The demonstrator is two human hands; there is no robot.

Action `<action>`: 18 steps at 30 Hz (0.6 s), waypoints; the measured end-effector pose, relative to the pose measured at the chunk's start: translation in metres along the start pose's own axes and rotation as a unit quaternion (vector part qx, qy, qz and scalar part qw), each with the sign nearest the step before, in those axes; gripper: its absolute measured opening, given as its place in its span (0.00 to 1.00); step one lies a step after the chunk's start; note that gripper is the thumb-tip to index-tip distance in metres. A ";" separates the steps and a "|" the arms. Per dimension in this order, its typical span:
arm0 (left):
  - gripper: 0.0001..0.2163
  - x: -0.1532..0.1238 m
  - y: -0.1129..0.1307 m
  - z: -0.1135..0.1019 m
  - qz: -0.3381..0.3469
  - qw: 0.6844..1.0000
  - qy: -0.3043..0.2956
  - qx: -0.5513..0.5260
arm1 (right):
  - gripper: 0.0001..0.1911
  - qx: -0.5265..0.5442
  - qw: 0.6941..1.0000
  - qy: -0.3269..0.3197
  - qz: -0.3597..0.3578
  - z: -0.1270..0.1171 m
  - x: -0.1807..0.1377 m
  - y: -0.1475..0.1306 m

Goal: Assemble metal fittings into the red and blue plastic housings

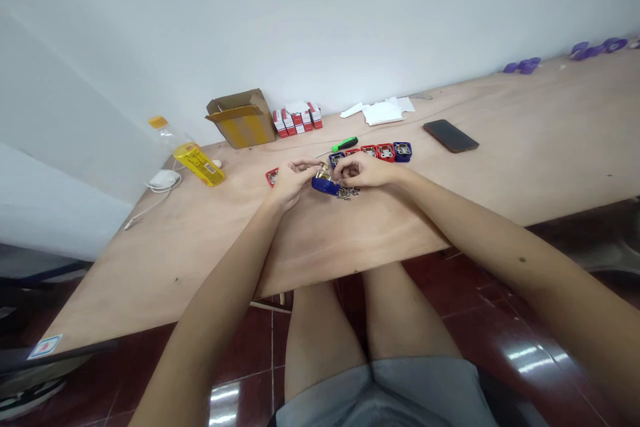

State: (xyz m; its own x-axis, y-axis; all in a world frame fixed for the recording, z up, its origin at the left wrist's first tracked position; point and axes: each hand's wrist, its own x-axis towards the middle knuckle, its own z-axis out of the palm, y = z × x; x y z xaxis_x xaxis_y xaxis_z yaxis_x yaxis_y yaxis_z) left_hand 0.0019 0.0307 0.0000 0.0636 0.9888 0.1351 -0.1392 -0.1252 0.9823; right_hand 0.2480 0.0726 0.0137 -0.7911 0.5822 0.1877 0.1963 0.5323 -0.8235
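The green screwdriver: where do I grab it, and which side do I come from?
Grab the screwdriver by its fat green and black handle, coming from above on the far side. It lies flat on the table, and its thin metal shaft is harder to hold. The row of red and blue locks sits close on the near side.

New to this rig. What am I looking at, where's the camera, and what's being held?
There's no machine here: this is a single view from a camera worn on a person's head, looking forward and down at their own hands. The left hand and right hand together hold a blue casing with a brass part showing. On the plywood table lie a row of red and blue casings, small metal parts, a screwdriver and a phone.
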 end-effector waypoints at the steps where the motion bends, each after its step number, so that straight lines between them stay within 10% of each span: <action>1: 0.19 0.001 -0.001 0.000 0.008 1.000 0.019 -0.007 | 0.10 0.001 1.000 0.009 0.001 0.001 0.000 0.000; 8: 0.21 0.005 -0.007 0.009 0.043 0.993 0.107 -0.021 | 0.51 0.023 0.995 0.086 -0.035 0.017 0.001 0.002; 18: 0.31 -0.008 0.004 0.012 0.087 0.994 -0.055 0.046 | 0.25 0.003 0.977 0.201 -0.073 0.024 0.007 0.010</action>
State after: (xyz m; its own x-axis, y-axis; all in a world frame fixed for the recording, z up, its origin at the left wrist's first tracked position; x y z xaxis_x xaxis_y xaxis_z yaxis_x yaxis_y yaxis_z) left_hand 0.0131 0.0213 0.0041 0.1548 0.9373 0.3121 -0.0662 -0.3054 0.9499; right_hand 0.2307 0.0673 -0.0066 -0.5194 0.6944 0.4980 0.0940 0.6257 -0.7744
